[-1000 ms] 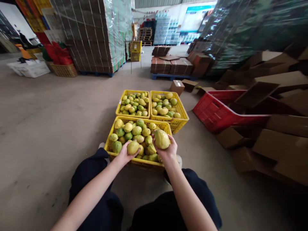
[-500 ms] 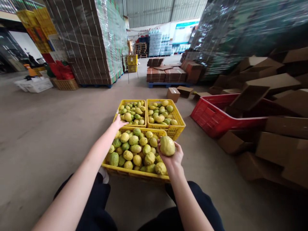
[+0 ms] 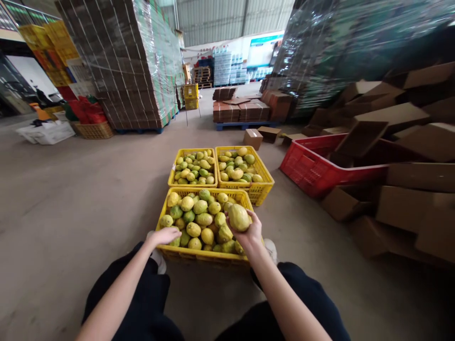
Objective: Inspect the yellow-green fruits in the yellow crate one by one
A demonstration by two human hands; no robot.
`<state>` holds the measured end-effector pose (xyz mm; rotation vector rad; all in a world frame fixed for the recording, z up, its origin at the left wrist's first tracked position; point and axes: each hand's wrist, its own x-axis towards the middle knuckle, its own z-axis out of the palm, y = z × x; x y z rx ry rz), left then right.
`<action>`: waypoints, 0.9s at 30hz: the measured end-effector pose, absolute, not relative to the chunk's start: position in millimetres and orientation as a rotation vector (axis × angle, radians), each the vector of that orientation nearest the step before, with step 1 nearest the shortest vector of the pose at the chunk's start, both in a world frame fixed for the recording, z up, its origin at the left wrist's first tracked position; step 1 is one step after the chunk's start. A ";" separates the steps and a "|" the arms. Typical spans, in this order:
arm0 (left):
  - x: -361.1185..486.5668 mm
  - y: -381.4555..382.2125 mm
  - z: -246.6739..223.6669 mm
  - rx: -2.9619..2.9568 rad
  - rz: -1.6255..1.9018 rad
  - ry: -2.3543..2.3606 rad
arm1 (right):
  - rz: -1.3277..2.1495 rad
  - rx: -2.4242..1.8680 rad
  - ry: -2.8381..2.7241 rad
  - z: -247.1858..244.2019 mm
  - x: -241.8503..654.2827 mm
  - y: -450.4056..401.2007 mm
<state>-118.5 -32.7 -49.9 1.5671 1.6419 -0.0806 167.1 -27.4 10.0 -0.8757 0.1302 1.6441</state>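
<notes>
- One front crate (image 3: 199,254), yellow and loaded with green and yellow fruit (image 3: 204,219), stands on the floor (image 3: 135,199) ahead of your knees.
- Your right hand (image 3: 251,232) grasps a large yellow-green fruit (image 3: 238,218), palm beneath and fingers around its side, raised above the right part of the front crate.
- Your left hand (image 3: 166,236) is released, back upward and fingers extended, over the near left corner of the front crate. A green fruit (image 3: 184,238) lies just beside the fingertips; contact cannot be confirmed.
- Directly behind the front crate, a rear-left crate (image 3: 194,185) and a rear-right crate (image 3: 259,192) stand side by side, both yellow and both holding similar fruit.
- Your white shoes (image 3: 271,250) flank the front crate, one per side.
- Well to the right of the front crate, you have a red crate (image 3: 309,171) with cardboard boxes (image 3: 401,203) in and around it.
- Far behind the front crate, a blue pallet (image 3: 245,126) bears bundled flat cardboard (image 3: 227,112).
</notes>
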 end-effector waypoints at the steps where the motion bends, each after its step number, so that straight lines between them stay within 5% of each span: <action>1: -119.7 -38.8 -50.5 1.622 -0.151 1.654 | 1.658 -0.904 0.124 5.5 162.7 -30.0; 6: -116.8 -54.0 -46.8 1.786 -0.357 1.658 | 1.770 -1.033 0.101 -19.8 142.2 -45.0; 27: -118.9 -52.3 -19.7 1.895 -0.254 1.661 | 1.969 -1.396 -0.107 -86.0 119.5 -83.8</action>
